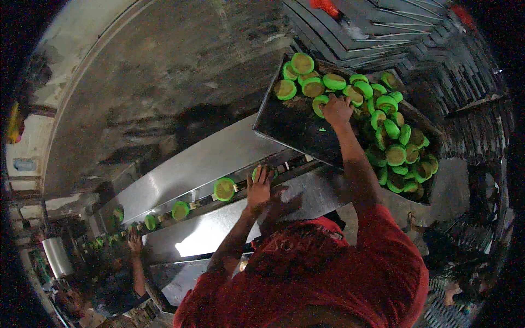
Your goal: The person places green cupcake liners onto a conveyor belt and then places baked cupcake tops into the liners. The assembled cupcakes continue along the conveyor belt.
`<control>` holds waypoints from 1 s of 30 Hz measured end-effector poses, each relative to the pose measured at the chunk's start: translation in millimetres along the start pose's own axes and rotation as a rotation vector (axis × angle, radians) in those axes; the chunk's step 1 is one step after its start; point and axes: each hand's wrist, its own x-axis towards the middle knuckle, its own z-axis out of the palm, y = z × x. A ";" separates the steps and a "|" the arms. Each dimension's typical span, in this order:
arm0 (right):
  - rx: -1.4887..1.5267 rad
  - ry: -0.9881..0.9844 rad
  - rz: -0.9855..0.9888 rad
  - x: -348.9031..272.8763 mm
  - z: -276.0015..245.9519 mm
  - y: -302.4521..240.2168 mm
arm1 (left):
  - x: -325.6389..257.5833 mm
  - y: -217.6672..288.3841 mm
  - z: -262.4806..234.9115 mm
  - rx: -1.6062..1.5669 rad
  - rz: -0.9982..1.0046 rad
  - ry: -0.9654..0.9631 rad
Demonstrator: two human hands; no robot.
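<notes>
"Conveyor biggest?"

"Yes, slanting between sheet-metal sides. Next, the dark rectangular tray by its right end."

"And the hands?"

"Right hand reaches into the tray, fingers against a green-sided disc; I can't tell whether its grip is closed. Left hand lies over a conveyor disc, fingers extended, grip underneath hidden. A co-worker's hand is farther left."

"Smallest?"

"Brown-faced discs, heaped in the tray; others line the conveyor."
</notes>
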 end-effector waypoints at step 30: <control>0.497 -0.074 0.033 -13.1 29.6 216.3 | -15.8 -72.7 -42.3 -0.772 -0.657 0.270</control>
